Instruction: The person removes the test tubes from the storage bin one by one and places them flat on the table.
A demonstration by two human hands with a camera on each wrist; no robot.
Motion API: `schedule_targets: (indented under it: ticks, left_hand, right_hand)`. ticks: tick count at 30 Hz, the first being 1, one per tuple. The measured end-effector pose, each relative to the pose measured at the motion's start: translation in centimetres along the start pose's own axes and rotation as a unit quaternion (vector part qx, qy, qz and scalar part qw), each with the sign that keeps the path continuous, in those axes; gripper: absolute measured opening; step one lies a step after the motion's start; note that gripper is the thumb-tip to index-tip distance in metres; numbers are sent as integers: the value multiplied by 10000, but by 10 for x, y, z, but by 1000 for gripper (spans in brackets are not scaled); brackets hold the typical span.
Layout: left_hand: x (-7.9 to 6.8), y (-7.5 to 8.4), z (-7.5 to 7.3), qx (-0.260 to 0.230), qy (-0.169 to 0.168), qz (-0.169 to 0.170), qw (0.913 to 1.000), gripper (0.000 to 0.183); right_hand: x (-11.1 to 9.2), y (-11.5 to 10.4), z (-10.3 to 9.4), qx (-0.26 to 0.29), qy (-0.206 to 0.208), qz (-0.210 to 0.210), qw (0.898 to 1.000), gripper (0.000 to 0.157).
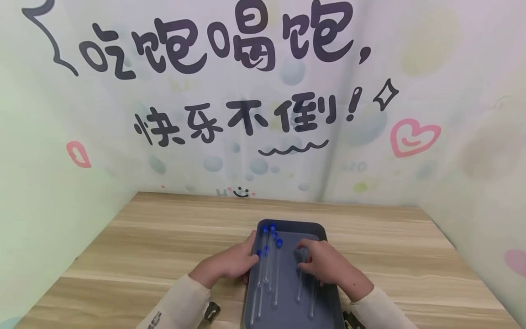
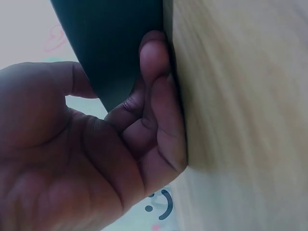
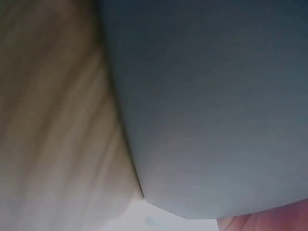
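Note:
A dark grey rectangular tray (image 1: pixel 287 315) lies lengthwise before me. My left hand (image 1: pixel 236 261) grips its left side, thumb at the rim; in the left wrist view the curled fingers of that hand (image 2: pixel 82 159) press on the outer tray wall (image 2: pixel 115 48). Several clear test tubes (image 1: pixel 276 281) with blue caps lie along the tray's left half. My right hand (image 1: pixel 326 262) is over the right half, a gap between bent index finger and thumb. Below it are a clear tube (image 1: pixel 299 290) and another tube (image 1: pixel 312 304), their upper ends hidden by the hand.
The tray stands on a wood-grain table (image 1: pixel 185 228). A printed cloth backdrop (image 1: pixel 230 155) rises behind the table's far edge. The tray's outer wall (image 3: pixel 216 120) fills most of the right wrist view. A small dark object (image 1: pixel 212 311) is by the left cuff.

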State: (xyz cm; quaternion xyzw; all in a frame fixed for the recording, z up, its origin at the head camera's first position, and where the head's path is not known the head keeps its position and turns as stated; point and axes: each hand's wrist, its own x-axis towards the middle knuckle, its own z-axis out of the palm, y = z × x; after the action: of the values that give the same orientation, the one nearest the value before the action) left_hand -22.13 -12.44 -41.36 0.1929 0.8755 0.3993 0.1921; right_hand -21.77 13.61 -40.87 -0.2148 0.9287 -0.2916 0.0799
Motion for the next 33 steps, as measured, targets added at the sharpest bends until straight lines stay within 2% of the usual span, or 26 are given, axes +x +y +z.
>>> schedule_targets:
  ticks: [10,21,33]
  left_hand:
    - [-1,2,-3,-33,-54,-25,10000,75]
    - [0,-1,-1,-72,-50,-3,10000,75]
    - [0,-2,-1,-64,-81,52,9999,74]
  right_hand:
    - [2,0,-2,25,-115,-69,9999,53]
    - [1,0,1,11,-112,-63,9999,36]
    - [1,0,1,-117,-82,-119,9998,35]
